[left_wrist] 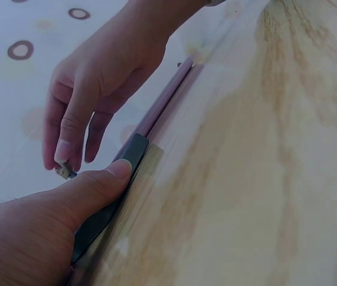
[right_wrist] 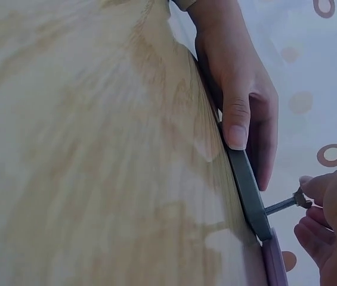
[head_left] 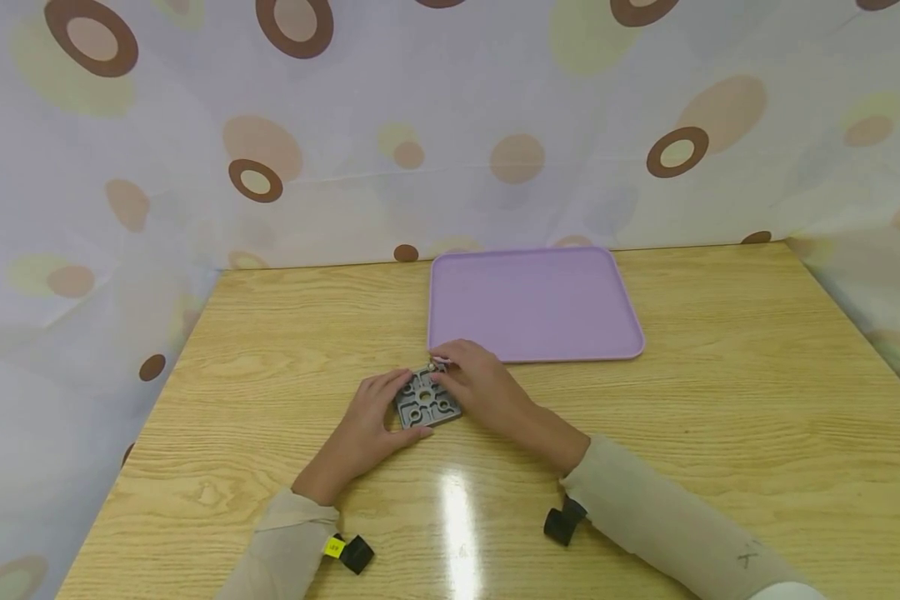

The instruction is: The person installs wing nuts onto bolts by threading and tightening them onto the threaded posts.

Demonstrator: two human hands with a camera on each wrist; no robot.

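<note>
A square grey metal plate (head_left: 428, 407) with round holes and raised ribs lies flat on the wooden table. My left hand (head_left: 366, 425) grips it, thumb along the near edge and fingers at the far left side. Over the plate's far corner, my right hand (head_left: 487, 390) pinches a small metal bolt (right_wrist: 280, 207) by its head between thumb and fingertips. In the right wrist view the bolt's threaded shank points at the plate's face, its tip right at the surface. The left wrist view shows only the bolt's head (left_wrist: 64, 170), at the right hand's fingertips.
A shallow lilac tray (head_left: 532, 304) lies just behind the right hand, against the back of the wooden table (head_left: 720, 400). A white curtain with brown and beige dots (head_left: 450, 125) encloses the back and sides. Black camera mounts (head_left: 562, 523) hang at both sleeves.
</note>
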